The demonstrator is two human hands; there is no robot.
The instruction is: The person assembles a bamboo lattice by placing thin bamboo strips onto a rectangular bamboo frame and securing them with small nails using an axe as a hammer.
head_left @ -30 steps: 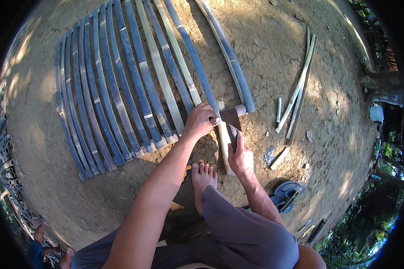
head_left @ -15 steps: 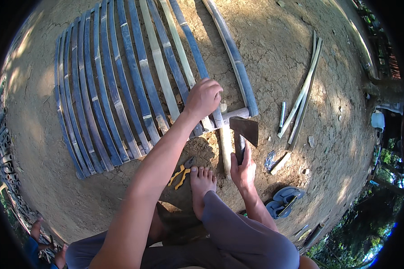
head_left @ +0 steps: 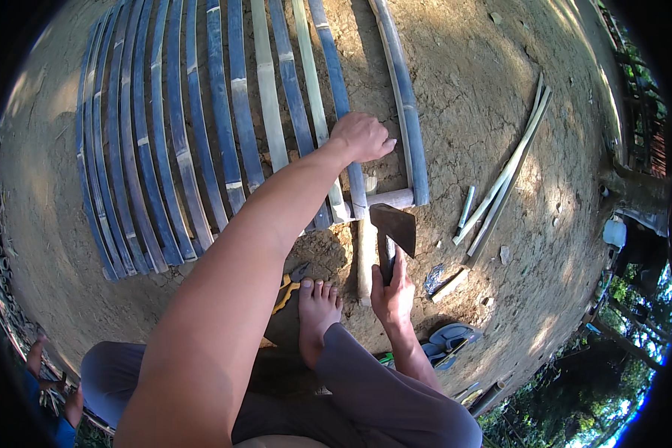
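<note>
**Bamboo slat frame (head_left: pixel 243 119) lying flat**

Frame's spreading under & left of fingers of L hand (head_left: pixel 364 137). Crossbar (head_left: pixel 392 198) is running btwn L fingers & fingers of R hand (head_left: pixel 394 299), prob. keeping slats spaced. Pale stick (head_left: pixel 364 261) is lying just left of R fingers, maybe as prop. R fingers are wrapping hatchet (head_left: pixel 397 226) handle, close under head, prob. for control. L fingers are curling; can't tell if gripping anything.

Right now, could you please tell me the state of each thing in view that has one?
Hatchet: gripped, blade bare.
Right hand: closed around hatchet.
Left hand: fingers curled, contents unclear.
Bamboo slats: spaced side by side.
Yellow-handled pliers: lying down, partly hidden.
Sandals: unworn.
Foot: bare.
</note>
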